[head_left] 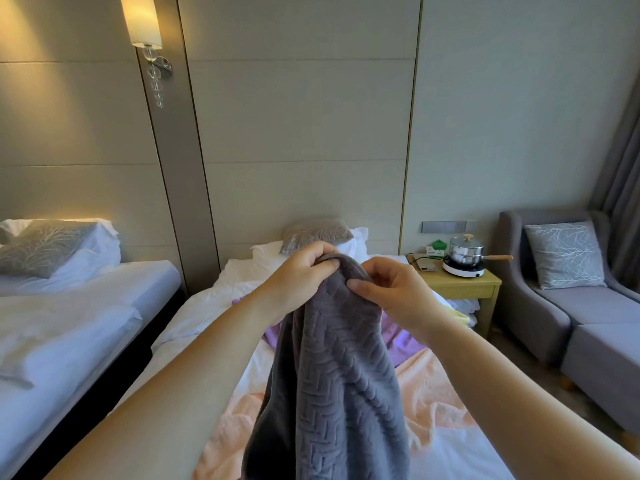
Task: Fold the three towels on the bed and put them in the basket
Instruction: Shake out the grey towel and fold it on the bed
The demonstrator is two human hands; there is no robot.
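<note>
A grey towel [329, 379] with a raised zigzag weave hangs in front of me above the bed [194, 320]. My left hand [298, 275] grips its top edge, fingers curled over the cloth. My right hand [391, 289] pinches the same edge just to the right. Under the hanging towel a peach towel [433, 396] lies spread on the white sheet. A purple towel [398, 337] lies crumpled beyond it, partly hidden. No basket is in view.
A second bed [69, 306] stands to the left across a dark gap. To the right a wooden bedside table [460, 289] carries a pot on a hotplate [465, 258]. A grey sofa [571, 306] stands further right. Pillows [315, 233] lie at the headboard.
</note>
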